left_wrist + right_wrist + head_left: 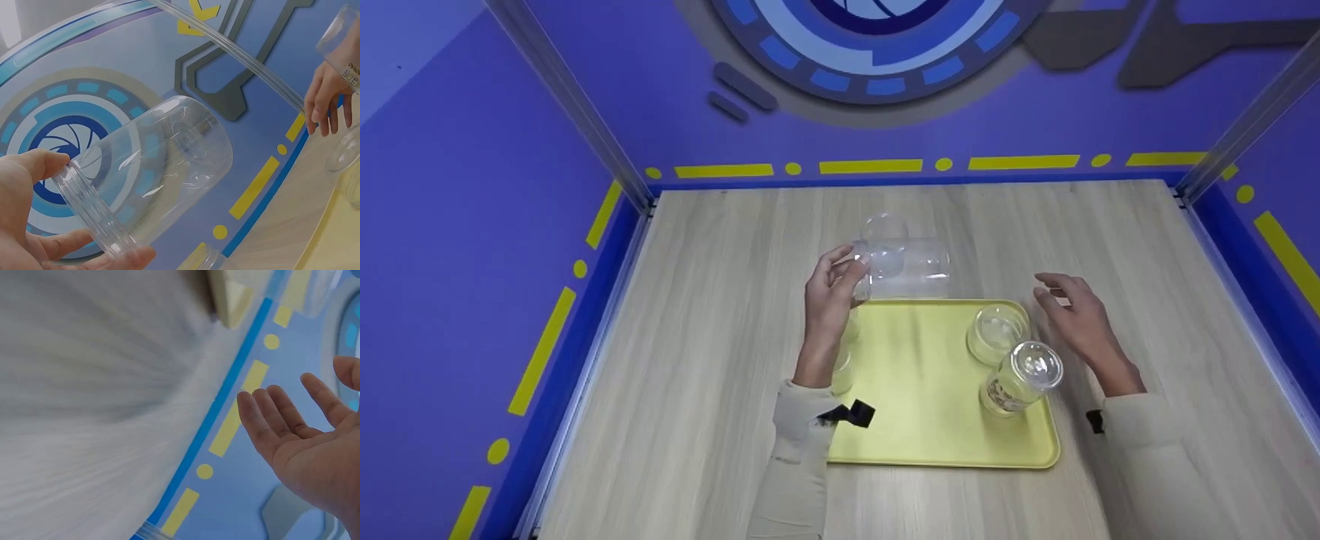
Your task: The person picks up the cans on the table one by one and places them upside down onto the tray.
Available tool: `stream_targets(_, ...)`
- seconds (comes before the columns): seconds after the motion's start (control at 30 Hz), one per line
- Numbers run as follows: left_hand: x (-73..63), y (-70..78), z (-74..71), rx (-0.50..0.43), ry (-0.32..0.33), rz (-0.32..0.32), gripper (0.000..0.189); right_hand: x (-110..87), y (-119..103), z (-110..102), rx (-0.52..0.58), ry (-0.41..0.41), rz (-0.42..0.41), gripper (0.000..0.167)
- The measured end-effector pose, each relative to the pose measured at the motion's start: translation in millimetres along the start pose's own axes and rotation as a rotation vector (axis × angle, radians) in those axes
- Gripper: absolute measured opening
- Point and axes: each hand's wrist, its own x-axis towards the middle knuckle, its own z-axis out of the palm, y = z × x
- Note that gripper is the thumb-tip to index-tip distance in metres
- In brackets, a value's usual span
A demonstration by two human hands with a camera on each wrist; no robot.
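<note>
My left hand [831, 289] grips a clear plastic jar [915, 264] by its ridged, threaded neck, thumb on one side and fingers on the other. The jar lies sideways in the air, its base pointing right, over the far edge of the yellow tray [915, 442]. In the left wrist view the held jar [169, 163] looks see-through. Just right of the tray hovers my right hand [1076, 315], holding nothing. Its palm and loosely bent fingers show in the right wrist view, where the hand [304, 439] is apart from any jar.
On the tray's right side stand a clear jar [986, 345] and a jar with a printed pattern [1005, 394]. More clear jars [842, 371] at the tray's left are partly hidden by my left arm. Another clear jar [885, 223] is behind the held one. Blue walls [885, 142] border the table.
</note>
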Motion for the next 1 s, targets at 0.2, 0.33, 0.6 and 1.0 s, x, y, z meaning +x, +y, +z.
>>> stream_targets(0.2,-0.9,-0.7,-0.5,0.003,-0.013,0.005,0.058,-3.1,-14.8,-6.2,0.020,0.020,0.044,0.052)
stream_targets(0.33,-1.8,-0.1,-0.8,0.001,-0.017,0.010,0.058,-4.3,-22.9,-10.3,0.046,0.031,0.069,0.054)
stream_targets(0.6,-2.1,1.0,0.5,-0.015,-0.009,0.007,0.059,-5.1,-40.4,-15.7,0.212,0.056,0.052,0.053)
stream_targets(1.0,-2.6,3.7,4.5,-0.038,-0.004,0.000,0.058,-17.0,-69.6,-17.5,0.365,0.125,-0.028,0.047)
